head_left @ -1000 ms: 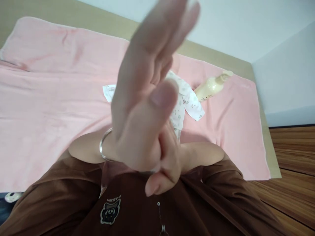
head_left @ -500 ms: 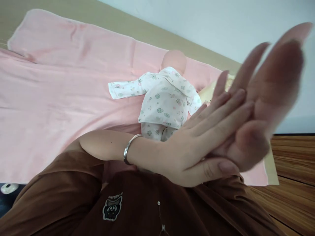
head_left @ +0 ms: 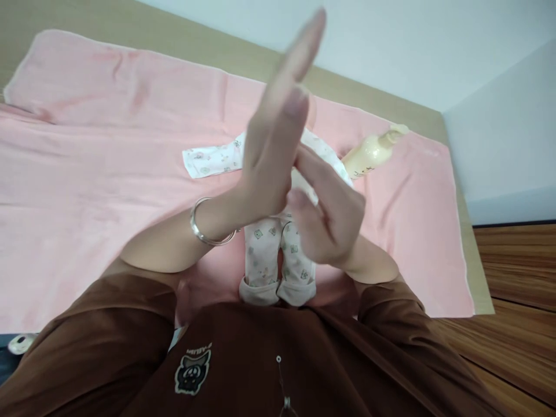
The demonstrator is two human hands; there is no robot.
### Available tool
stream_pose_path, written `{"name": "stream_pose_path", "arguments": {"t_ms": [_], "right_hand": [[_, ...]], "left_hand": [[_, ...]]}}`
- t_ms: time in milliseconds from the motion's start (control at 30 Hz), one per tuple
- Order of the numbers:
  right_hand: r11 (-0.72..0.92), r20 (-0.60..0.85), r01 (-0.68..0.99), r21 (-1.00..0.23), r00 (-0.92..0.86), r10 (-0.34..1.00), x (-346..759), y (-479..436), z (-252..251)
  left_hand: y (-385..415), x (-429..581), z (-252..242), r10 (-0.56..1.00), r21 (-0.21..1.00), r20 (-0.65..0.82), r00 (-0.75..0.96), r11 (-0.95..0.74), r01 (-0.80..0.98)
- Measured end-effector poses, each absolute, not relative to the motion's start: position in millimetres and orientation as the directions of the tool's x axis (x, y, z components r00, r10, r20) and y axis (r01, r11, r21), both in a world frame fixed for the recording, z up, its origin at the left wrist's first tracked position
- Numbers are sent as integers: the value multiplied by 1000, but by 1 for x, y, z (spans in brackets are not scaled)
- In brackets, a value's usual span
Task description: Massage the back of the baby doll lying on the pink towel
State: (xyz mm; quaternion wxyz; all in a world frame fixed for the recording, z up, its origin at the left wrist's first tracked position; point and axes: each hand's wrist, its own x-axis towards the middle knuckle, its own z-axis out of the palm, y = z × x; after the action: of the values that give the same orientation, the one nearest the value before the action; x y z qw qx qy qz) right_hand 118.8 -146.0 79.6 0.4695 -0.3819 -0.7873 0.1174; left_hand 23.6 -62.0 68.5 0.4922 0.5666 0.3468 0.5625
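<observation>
My left hand, with a silver bangle at the wrist, is raised over the middle of the view. It is open, fingers stretched upward and blurred by motion. Against its palm side rests my right hand, its fingers bent and their tips partly hidden behind the left hand; its thumb stands apart. No object shows between the two hands. Beneath them a baby doll in a white printed top and matching trousers lies on a pink blanket. My hands cover most of its head and chest.
A cream-coloured pump bottle lies on the blanket beside the doll's right-hand sleeve in view. The beige table edge borders the blanket. Behind stands a pale wall, and wood-grain panelling is at the right.
Both hands have swung from the right toward the middle, turning upright. The left hand no longer lies across the right palm. The doll's trouser legs and the bottle now show more fully.
</observation>
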Motion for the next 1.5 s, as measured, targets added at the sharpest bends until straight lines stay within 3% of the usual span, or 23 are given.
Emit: {"name": "stream_pose_path", "arguments": {"t_ms": [100,200,300,367,467,767,1033,1267,1400,1500], "right_hand": [[687,699,460,-562,-181,692,129,-122,74],[561,569,602,-568,-205,796,133,-87,56],[389,390,707,-591,-171,905,132,-54,29],[332,330,701,-631,-145,933,131,-39,13],[351,319,648,-676,-171,932,130,-26,-1],[422,274,774,-472,-327,905,151,5,-25],[420,310,807,-416,-308,899,176,-4,-33],[93,36,972,-217,-87,996,151,-47,-2],[227,67,968,-109,-221,973,125,-81,5],[290,17,949,-121,-290,957,122,-79,8]], "left_hand": [[-44,20,52,923,930,359,137,-341,-138],[-15,16,20,893,910,413,180,-411,-50],[18,16,-20,933,913,342,111,-358,194],[31,17,-42,919,846,391,53,-381,372],[31,18,-56,876,761,482,27,-434,481],[22,15,-61,885,748,465,30,-411,521],[13,2,-58,917,691,360,173,-387,611],[14,0,-59,910,673,374,181,-400,622],[16,-1,-62,906,703,390,161,-406,584],[19,-3,-63,908,702,381,175,-408,585]]}}
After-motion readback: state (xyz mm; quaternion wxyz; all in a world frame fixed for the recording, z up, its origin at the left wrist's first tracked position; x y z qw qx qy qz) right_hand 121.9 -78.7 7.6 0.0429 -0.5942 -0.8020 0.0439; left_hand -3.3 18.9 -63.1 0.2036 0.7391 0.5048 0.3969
